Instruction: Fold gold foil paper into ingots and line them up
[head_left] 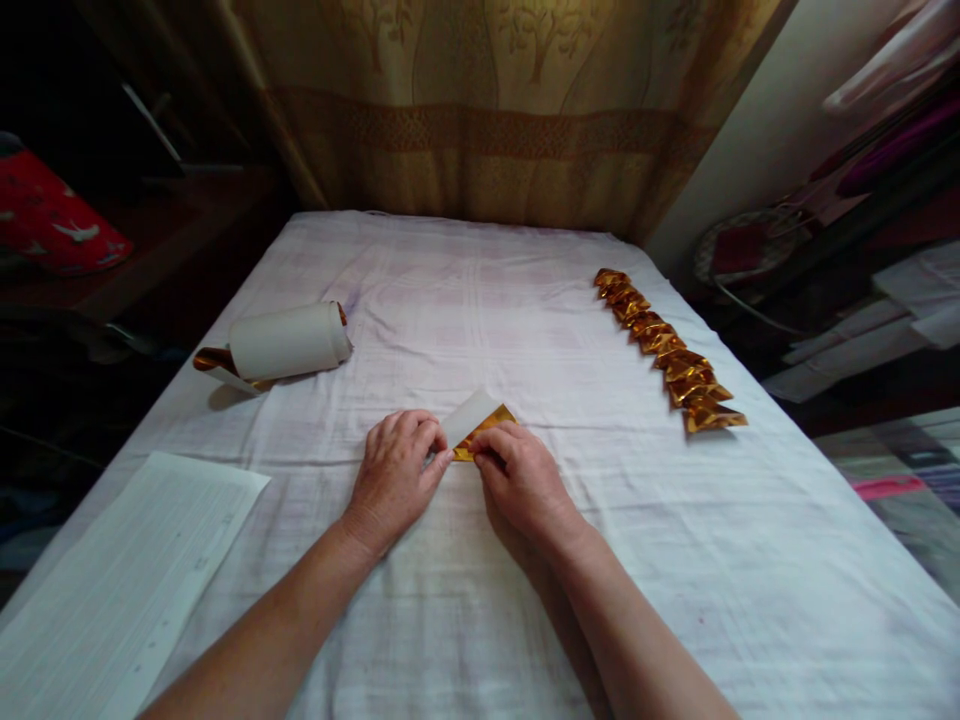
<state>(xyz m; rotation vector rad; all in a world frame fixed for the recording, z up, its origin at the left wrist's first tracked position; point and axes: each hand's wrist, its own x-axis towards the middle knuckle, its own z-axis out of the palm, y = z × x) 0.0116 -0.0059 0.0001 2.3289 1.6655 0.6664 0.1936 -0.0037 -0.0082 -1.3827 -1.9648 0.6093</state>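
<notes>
On the white cloth-covered table, both my hands meet over a small piece of gold foil paper with a white back. My left hand pinches its left edge, fingers curled down on the cloth. My right hand presses and pinches its right part, fingers closed on the paper. The piece is partly folded, its white flap sticking up toward the far side. A row of several folded gold pieces lies overlapping along the right side of the table, well away from my hands.
A roll of white-backed gold foil lies on its side at the left. A large white sheet lies at the near left corner. A patterned curtain hangs behind the table. Clutter fills the floor at right.
</notes>
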